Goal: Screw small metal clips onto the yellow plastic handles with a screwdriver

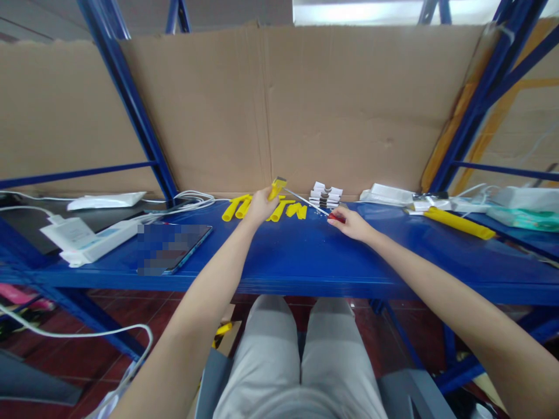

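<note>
Two knees in grey trousers (271,361) are nearest, above a dark red floor (152,308) and up by the front edge of a blue bench (297,256). Beyond them both hands are out over the bench: the left hand (261,208) is closed around a yellow plastic handle (276,189) with a dark end, and the right hand (356,226) grips a red-handled screwdriver (336,217), its shaft slanting across toward that dark end (whether the tip touches it or stops just short, I cannot tell). To do this well, I would hold the yellow plastic handle firmly, fingers out of the line of the shaft, and steer the screwdriver with small turns of the wrist; a hard push could make the tip skid toward the left hand. Bracing the work on the bench would likely steady it. The bench top looks smooth and painted, with a tablet (192,245) and a power strip (105,243) off to the left. Farther back, loose yellow tubes (229,210) and small yellow pieces (296,210) lie either side of the left hand, a white stack (326,192) sits to their right, and a long yellow tool (463,224) rests well apart at the right. Behind stands a cardboard wall (340,110) with blue posts (135,110) and bright light (393,13) above.
</note>
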`<state>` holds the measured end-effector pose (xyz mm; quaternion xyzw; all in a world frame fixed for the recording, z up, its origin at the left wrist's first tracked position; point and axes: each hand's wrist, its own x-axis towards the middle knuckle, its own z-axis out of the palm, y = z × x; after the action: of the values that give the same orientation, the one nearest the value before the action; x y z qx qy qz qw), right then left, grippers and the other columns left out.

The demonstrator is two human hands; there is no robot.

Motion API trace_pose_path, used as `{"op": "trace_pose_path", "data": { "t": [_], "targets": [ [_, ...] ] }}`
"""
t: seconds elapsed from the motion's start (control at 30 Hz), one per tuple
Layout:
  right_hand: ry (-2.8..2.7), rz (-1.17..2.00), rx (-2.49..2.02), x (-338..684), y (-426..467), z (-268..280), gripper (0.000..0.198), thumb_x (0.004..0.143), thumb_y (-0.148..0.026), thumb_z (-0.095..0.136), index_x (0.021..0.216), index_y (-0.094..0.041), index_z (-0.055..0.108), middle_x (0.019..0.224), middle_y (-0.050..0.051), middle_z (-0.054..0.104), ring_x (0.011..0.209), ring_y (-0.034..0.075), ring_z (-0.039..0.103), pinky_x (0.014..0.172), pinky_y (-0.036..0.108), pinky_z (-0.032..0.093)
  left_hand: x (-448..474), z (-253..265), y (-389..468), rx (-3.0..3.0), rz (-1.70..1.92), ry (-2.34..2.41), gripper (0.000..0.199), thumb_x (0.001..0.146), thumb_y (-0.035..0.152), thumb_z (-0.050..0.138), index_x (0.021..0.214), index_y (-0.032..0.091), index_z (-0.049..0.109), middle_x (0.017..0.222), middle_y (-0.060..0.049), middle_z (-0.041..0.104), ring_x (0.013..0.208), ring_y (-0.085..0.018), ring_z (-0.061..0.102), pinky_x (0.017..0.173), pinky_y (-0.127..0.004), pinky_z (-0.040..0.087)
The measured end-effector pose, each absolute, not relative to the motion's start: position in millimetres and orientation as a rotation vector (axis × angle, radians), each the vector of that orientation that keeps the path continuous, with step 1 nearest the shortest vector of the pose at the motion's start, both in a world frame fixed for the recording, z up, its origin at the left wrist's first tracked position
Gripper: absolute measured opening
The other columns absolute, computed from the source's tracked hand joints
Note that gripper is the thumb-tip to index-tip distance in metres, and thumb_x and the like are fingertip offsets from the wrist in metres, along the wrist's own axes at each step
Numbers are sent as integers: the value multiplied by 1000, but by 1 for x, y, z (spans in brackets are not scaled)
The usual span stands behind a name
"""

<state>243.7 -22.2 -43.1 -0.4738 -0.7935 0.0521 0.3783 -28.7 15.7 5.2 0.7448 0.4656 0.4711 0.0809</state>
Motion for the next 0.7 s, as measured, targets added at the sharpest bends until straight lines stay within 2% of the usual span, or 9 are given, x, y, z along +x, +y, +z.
{"op": "trace_pose_path", "data": {
  "t": [0.13, 0.33, 0.57, 0.7],
  "targets": [
    [-1991, 242, -1178, 245, -18, -48, 22, 78, -42, 53, 82, -20, 51, 73, 3, 59, 66, 16, 55, 64, 30, 44, -28, 5, 15, 2231, 1410, 1392, 27, 75, 20, 47, 93, 8, 64, 84, -7, 69, 80, -19, 62, 70, -25, 48],
    [-2091, 247, -1224, 242, -22, -42, 27, 86, -41, 42, 79, -19, 55, 67, 3, 58, 64, 16, 55, 62, 28, 43, -29, 5, 15, 2240, 1456, 1416, 26, 76, 21, 47, 91, 8, 64, 82, -6, 70, 75, -18, 61, 68, -24, 47],
    [-1999, 266, -1179, 244, -18, -47, 21, 77, -39, 54, 81, -21, 45, 69, 1, 57, 62, 15, 53, 59, 28, 41, -27, 7, 12, 2255, 1394, 1480, 24, 76, 19, 48, 88, 7, 64, 80, -7, 69, 72, -18, 60, 66, -24, 45],
    [-2024, 333, -1203, 243, -20, -44, 21, 81, -41, 47, 81, -20, 47, 66, 1, 54, 60, 14, 51, 58, 27, 41, -27, 7, 12, 2250, 1396, 1496, 24, 76, 18, 48, 89, 7, 65, 82, -7, 69, 74, -18, 61, 67, -24, 45]
  ]
}}
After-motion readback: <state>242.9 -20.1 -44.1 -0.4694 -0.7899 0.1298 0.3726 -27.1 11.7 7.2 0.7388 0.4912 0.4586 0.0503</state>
